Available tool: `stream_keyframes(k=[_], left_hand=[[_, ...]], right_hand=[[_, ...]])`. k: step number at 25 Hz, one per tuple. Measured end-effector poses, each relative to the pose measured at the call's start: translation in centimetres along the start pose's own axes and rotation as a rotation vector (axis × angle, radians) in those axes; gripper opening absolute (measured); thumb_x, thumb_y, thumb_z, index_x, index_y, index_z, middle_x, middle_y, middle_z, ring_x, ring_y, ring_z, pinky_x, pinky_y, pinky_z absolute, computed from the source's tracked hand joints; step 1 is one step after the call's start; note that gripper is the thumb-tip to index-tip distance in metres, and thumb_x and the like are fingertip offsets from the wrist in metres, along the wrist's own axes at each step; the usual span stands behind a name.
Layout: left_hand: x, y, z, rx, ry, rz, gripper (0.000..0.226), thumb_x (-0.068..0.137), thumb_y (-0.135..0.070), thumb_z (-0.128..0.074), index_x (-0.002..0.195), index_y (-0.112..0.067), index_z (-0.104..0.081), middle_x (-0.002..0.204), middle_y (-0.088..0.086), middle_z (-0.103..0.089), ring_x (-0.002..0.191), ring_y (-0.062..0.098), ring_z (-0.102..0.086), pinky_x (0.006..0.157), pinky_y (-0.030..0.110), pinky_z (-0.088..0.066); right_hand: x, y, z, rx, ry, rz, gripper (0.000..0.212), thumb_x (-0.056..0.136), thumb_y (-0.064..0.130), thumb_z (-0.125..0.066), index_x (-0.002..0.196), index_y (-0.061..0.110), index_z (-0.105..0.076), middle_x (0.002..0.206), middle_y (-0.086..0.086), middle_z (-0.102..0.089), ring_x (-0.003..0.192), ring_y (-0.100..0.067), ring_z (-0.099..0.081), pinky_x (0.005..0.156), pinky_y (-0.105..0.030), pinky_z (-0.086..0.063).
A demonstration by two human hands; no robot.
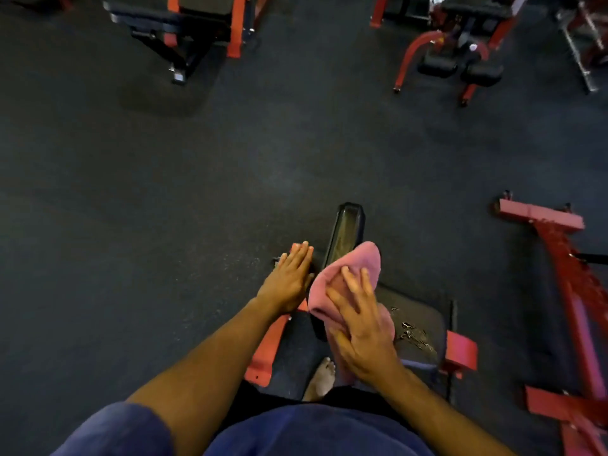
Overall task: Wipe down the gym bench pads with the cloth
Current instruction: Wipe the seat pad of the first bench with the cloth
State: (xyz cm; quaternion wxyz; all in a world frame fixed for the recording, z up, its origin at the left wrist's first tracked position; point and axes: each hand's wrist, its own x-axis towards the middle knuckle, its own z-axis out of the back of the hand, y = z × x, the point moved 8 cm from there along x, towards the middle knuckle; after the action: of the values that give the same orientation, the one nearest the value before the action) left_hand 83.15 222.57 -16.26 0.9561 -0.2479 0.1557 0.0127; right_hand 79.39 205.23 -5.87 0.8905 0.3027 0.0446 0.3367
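The right hand (360, 327) is pressing the pink cloth (342, 284) flat-fingered against the black bench (347, 228) pad, fingers spread. The left hand (291, 279) is lying open, fingers straight, resting just beside the pad's left edge.

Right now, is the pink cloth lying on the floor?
No, the pink fluffy cloth is under the right hand, pressed against the black bench pad, well above the dark rubber floor.

Gym floor, as I see it: dark speckled rubber flooring (230, 166), black padded bench on red steel frame (184, 24) far left, red floor frame (566, 278) right.
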Motion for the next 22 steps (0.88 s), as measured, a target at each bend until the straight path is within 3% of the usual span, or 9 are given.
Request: stream_keyframes(k=[3, 5, 7, 10, 12, 15, 18, 20, 22], left_hand=[[3.6, -0.6, -1.7, 0.049, 0.144, -0.125, 0.084, 0.105, -0.052, -0.043, 0.166, -0.012, -0.001, 0.17, 0.01, 0.015, 0.157, 0.026, 0.015, 0.127, 0.038, 0.013], [4.8, -0.1, -2.8, 0.04, 0.204, -0.18, 0.068, 0.104, -0.043, -0.041, 0.163, -0.012, -0.027, 0.17, 0.017, -0.021, 0.158, 0.035, -0.017, 0.13, 0.05, -0.015], [5.9, 0.5, -3.8, 0.039, 0.21, -0.233, 0.06, 0.111, -0.035, -0.021, 0.157, -0.001, -0.038, 0.164, 0.022, -0.034, 0.154, 0.041, -0.026, 0.124, 0.058, -0.028], [6.2, -0.3, -2.4, 0.095, 0.154, -0.346, 0.064, 0.111, -0.04, -0.01, 0.164, -0.005, -0.005, 0.172, 0.012, 0.004, 0.159, 0.028, 0.011, 0.131, 0.047, -0.004], [6.3, -0.2, -1.7, 0.069, 0.134, -0.357, 0.064, 0.112, -0.039, -0.016, 0.164, -0.01, 0.008, 0.171, 0.007, 0.017, 0.157, 0.022, 0.021, 0.13, 0.042, 0.006], [5.9, -0.1, -1.8, 0.1, 0.21, -0.412, 0.067, 0.113, -0.037, -0.025, 0.164, -0.009, 0.007, 0.171, 0.009, 0.018, 0.157, 0.024, 0.022, 0.13, 0.043, 0.007], [6.5, -0.1, -2.1, 0.046, 0.246, -0.382, 0.07, 0.113, -0.038, -0.03, 0.163, -0.008, 0.008, 0.169, 0.006, 0.022, 0.153, 0.021, 0.028, 0.129, 0.041, 0.011], [6.3, 0.1, -2.9, 0.129, 0.276, -0.43, 0.077, 0.111, -0.041, -0.037, 0.164, -0.01, 0.008, 0.167, 0.007, 0.027, 0.151, 0.024, 0.032, 0.129, 0.043, 0.013], [6.6, 0.5, -3.4, 0.192, 0.265, -0.484, 0.072, 0.108, -0.049, -0.02, 0.165, -0.011, 0.003, 0.169, 0.01, 0.022, 0.155, 0.028, 0.028, 0.13, 0.048, 0.006]], right_hand=[[2.9, 0.9, -0.7, -0.092, -0.024, -0.053, 0.08, 0.09, 0.039, -0.049, 0.161, 0.046, -0.011, 0.173, -0.002, 0.0, 0.159, -0.032, 0.005, 0.127, -0.054, -0.005], [7.0, -0.1, -0.5, -0.139, -0.041, -0.131, 0.082, 0.085, 0.034, -0.046, 0.162, 0.037, -0.019, 0.172, -0.002, -0.001, 0.158, -0.028, 0.011, 0.128, -0.047, 0.007], [12.2, -2.7, 0.5, -0.15, -0.009, -0.201, 0.074, 0.085, 0.036, -0.044, 0.158, 0.026, -0.035, 0.17, -0.011, -0.016, 0.159, -0.033, -0.001, 0.128, -0.054, -0.001], [17.0, -5.8, 2.7, -0.069, 0.061, -0.379, 0.058, 0.096, 0.038, -0.049, 0.152, 0.025, -0.047, 0.161, -0.004, -0.037, 0.151, -0.025, -0.028, 0.123, -0.056, -0.023], [15.5, -4.5, 2.8, -0.069, -0.009, -0.427, 0.056, 0.097, 0.03, -0.051, 0.152, 0.022, -0.048, 0.161, -0.003, -0.037, 0.15, -0.022, -0.029, 0.125, -0.052, -0.022], [6.2, 1.5, 0.7, -0.141, -0.07, -0.379, 0.062, 0.093, 0.028, -0.046, 0.154, 0.018, -0.045, 0.168, -0.006, -0.026, 0.157, -0.028, -0.019, 0.128, -0.047, -0.013], [0.6, 4.7, -1.9, -0.167, -0.057, -0.342, 0.062, 0.094, 0.03, -0.05, 0.155, 0.02, -0.044, 0.17, -0.005, -0.022, 0.158, -0.036, -0.014, 0.127, -0.056, -0.016], [4.4, 2.4, -1.0, -0.154, -0.061, -0.36, 0.064, 0.092, 0.027, -0.048, 0.155, 0.021, -0.044, 0.169, -0.003, -0.024, 0.157, -0.032, -0.015, 0.127, -0.056, -0.016], [11.6, -1.1, 0.9, -0.159, -0.047, -0.354, 0.061, 0.091, 0.026, -0.047, 0.151, 0.024, -0.049, 0.165, -0.002, -0.032, 0.155, -0.027, -0.021, 0.127, -0.051, -0.018]])
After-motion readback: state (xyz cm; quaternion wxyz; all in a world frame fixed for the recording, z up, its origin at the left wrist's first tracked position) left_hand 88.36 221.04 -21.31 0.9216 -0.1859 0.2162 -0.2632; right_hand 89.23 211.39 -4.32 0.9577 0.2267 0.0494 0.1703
